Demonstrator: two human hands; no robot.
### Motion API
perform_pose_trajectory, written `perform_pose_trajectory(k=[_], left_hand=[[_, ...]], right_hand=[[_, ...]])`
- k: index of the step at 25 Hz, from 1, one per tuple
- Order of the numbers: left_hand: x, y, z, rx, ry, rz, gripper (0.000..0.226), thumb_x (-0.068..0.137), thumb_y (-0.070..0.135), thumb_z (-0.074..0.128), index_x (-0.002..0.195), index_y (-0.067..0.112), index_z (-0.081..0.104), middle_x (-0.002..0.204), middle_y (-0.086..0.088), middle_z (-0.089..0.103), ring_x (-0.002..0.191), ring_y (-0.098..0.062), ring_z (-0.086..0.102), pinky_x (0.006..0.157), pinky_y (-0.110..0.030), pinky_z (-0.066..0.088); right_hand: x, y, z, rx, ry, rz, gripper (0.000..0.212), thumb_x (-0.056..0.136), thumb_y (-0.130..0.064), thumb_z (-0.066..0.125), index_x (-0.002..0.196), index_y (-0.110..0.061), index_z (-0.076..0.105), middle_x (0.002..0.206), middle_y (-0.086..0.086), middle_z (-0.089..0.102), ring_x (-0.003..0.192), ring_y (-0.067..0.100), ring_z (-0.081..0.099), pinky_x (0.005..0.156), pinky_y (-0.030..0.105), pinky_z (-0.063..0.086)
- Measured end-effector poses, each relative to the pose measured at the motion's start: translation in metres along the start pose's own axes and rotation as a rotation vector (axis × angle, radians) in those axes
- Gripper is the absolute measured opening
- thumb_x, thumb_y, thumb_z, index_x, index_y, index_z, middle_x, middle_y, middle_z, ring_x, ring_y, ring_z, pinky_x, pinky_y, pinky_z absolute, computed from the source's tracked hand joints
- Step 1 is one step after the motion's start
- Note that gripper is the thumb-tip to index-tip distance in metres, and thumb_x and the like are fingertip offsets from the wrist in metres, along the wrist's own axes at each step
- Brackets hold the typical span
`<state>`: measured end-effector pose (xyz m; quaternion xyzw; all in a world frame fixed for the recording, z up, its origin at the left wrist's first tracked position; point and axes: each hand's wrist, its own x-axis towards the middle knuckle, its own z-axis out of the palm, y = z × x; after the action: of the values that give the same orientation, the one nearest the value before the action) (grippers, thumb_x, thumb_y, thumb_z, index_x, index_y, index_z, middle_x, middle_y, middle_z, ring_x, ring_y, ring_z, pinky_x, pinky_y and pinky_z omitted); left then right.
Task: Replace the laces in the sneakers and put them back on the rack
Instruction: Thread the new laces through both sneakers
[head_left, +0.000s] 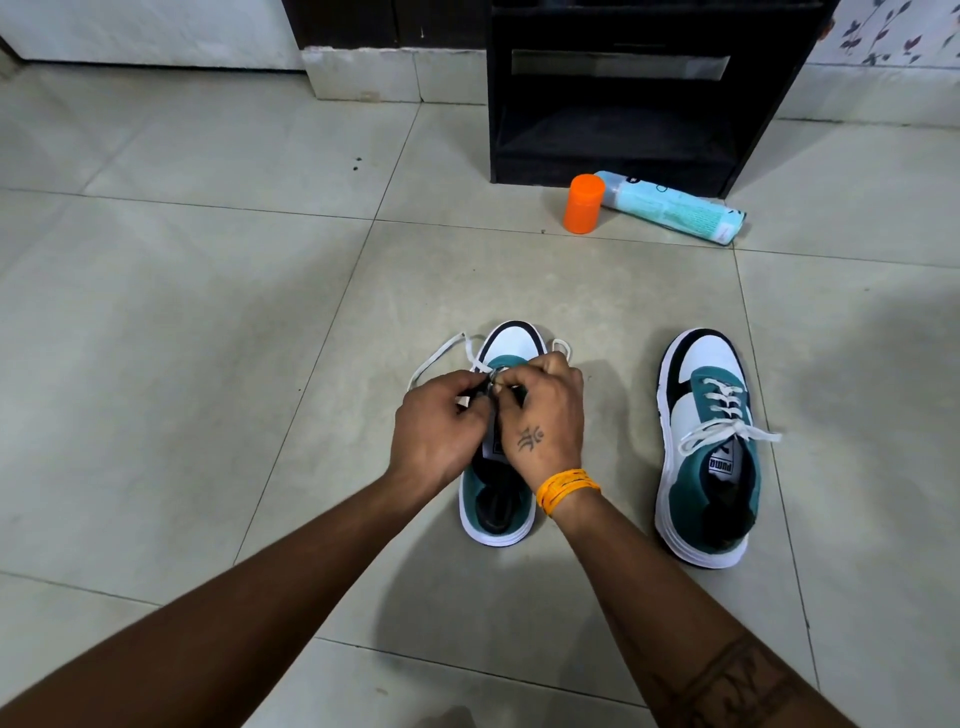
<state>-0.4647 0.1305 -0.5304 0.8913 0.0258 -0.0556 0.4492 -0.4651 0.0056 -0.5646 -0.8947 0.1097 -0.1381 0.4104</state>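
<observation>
Two sneakers stand on the tiled floor (208, 291), toes pointing far, heels near. The right sneaker (709, 447) is fully laced and tied in a bow. The left sneaker (501, 447) is the one being worked on, and both hands meet over its eyelet rows, just near of the toe cap.

The left hand (436, 426) has its fingers curled and appears to pinch the white lace (436, 358) at the shoe's left eyelets. The right hand (543, 405) is curled tight too, thumb and forefinger pressed together at the same spot; what exactly it pinches is hidden under the knuckles, most likely the other lace end or the eyelet flap. A loose run of lace loops out to the far left of the shoe, and a smaller loop shows at its far right side.

The shoe's long axis runs near to far, so the lacing likely proceeds from the toe toward the person, with each end crossing left to right. Both hands sit equally close to the work.

The rack (649, 93) stands well apart at the far right, with an orange cap (584, 203) and a lying bottle (675, 208) just in front of it. The lacing looks at an early stage; racking is not yet begun.
</observation>
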Motion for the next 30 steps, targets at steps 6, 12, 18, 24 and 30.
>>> perform_pose_trajectory(k=[6, 12, 18, 24, 30], left_hand=[[0.029, -0.001, -0.012, 0.06, -0.092, 0.023, 0.015, 0.092, 0.02, 0.064, 0.09, 0.027, 0.077, 0.086, 0.013, 0.074, 0.08, -0.013, 0.074, 0.073, -0.037, 0.06], [0.037, -0.002, -0.012, 0.104, -0.092, -0.001, 0.021, 0.091, 0.015, 0.061, 0.073, 0.026, 0.064, 0.078, 0.006, 0.071, 0.074, -0.021, 0.074, 0.069, -0.037, 0.058], [0.032, -0.025, -0.026, 0.308, -0.19, -0.195, 0.015, 0.085, 0.01, 0.049, 0.082, 0.012, 0.064, 0.072, -0.006, 0.073, 0.066, -0.026, 0.074, 0.065, -0.034, 0.059], [0.033, -0.028, -0.036, 0.585, -0.189, 0.004, 0.02, 0.082, 0.019, 0.061, 0.096, 0.023, 0.074, 0.093, 0.0, 0.075, 0.084, -0.028, 0.07, 0.074, -0.032, 0.056], [0.032, -0.013, -0.02, 0.619, -0.035, 0.294, 0.015, 0.088, 0.022, 0.06, 0.093, 0.02, 0.074, 0.088, -0.002, 0.074, 0.076, -0.031, 0.065, 0.063, -0.032, 0.045]], right_hand=[[-0.007, 0.001, 0.009, 0.132, 0.098, 0.072, 0.014, 0.084, -0.01, 0.077, 0.091, -0.021, 0.082, 0.097, -0.004, 0.059, 0.1, 0.02, 0.049, 0.087, 0.012, 0.038], [-0.021, -0.009, -0.005, 0.257, 0.137, 0.11, 0.027, 0.081, -0.015, 0.075, 0.107, -0.023, 0.078, 0.117, -0.005, 0.056, 0.115, 0.015, 0.052, 0.102, 0.023, 0.044], [-0.052, -0.011, -0.013, 0.375, 0.156, 0.098, 0.022, 0.089, -0.008, 0.068, 0.104, -0.022, 0.076, 0.112, -0.006, 0.057, 0.109, 0.01, 0.061, 0.099, 0.034, 0.05], [-0.053, -0.01, -0.013, 0.395, 0.188, 0.092, 0.028, 0.092, 0.002, 0.062, 0.102, -0.019, 0.078, 0.11, -0.005, 0.063, 0.107, 0.011, 0.065, 0.096, 0.033, 0.053], [-0.055, -0.008, -0.012, 0.424, 0.191, 0.098, 0.027, 0.093, 0.001, 0.063, 0.104, -0.019, 0.078, 0.11, -0.004, 0.063, 0.109, 0.014, 0.064, 0.097, 0.034, 0.053]])
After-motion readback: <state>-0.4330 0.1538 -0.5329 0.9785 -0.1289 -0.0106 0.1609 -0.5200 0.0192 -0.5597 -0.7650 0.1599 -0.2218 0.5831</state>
